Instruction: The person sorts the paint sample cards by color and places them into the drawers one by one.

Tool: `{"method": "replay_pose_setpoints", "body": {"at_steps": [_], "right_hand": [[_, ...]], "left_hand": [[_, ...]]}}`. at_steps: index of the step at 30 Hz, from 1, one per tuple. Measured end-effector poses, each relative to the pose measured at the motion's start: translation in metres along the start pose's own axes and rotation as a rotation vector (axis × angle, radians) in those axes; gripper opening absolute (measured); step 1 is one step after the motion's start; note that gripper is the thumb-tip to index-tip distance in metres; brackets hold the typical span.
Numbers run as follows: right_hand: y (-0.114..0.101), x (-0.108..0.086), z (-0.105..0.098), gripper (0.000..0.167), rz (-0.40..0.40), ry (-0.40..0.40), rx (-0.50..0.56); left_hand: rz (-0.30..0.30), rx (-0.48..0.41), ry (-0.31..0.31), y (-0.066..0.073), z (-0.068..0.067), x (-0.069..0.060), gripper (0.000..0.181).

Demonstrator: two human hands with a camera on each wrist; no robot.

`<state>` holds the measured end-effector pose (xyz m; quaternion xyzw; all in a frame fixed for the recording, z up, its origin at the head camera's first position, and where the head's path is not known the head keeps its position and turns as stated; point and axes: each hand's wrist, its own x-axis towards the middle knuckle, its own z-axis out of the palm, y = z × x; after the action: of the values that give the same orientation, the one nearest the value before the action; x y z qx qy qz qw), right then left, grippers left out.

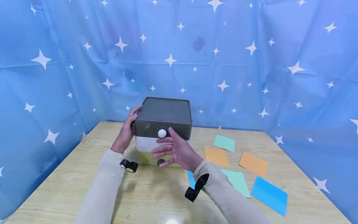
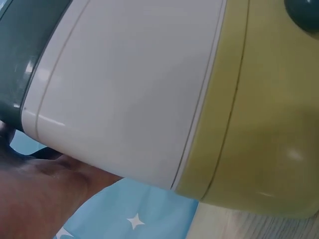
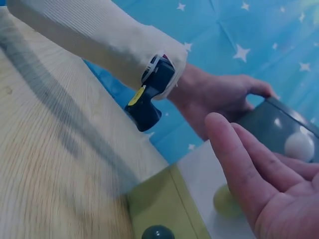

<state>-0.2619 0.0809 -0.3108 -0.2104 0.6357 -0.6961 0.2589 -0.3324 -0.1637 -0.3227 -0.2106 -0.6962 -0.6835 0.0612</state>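
Big blue starry curtain (image 1: 195, 46) at the back, then a wood-look counter (image 1: 70, 193), and toward its far side sits this three-tier drawer box (image 1: 167, 110), dark over white over yellow-green. The left hand (image 1: 127, 130) has its fingers laid against the box's upper left side, while the right hand (image 1: 181, 152) is in front of it, fingers spread loose, holding nothing. Blue, orange and green cards (image 1: 216, 157) lie to the right, and the top drawer's got a little round white knob (image 1: 162, 133).
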Motion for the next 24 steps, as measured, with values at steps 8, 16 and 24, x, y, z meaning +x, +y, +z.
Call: {"method": "replay_pose_setpoints", "body": {"at_steps": [8, 16, 24], "right_hand": [[-0.001, 0.008, 0.007, 0.071, 0.012, 0.067, 0.019], [-0.002, 0.013, 0.014, 0.061, 0.013, 0.188, -0.023], [-0.001, 0.017, 0.02, 0.06, 0.008, 0.312, -0.038]], "left_hand": [[0.001, -0.006, 0.001, 0.0, -0.001, 0.0, 0.055], [0.008, 0.006, 0.01, 0.001, -0.001, 0.0, 0.055], [0.014, 0.006, 0.022, 0.0, 0.001, 0.001, 0.055]]}}
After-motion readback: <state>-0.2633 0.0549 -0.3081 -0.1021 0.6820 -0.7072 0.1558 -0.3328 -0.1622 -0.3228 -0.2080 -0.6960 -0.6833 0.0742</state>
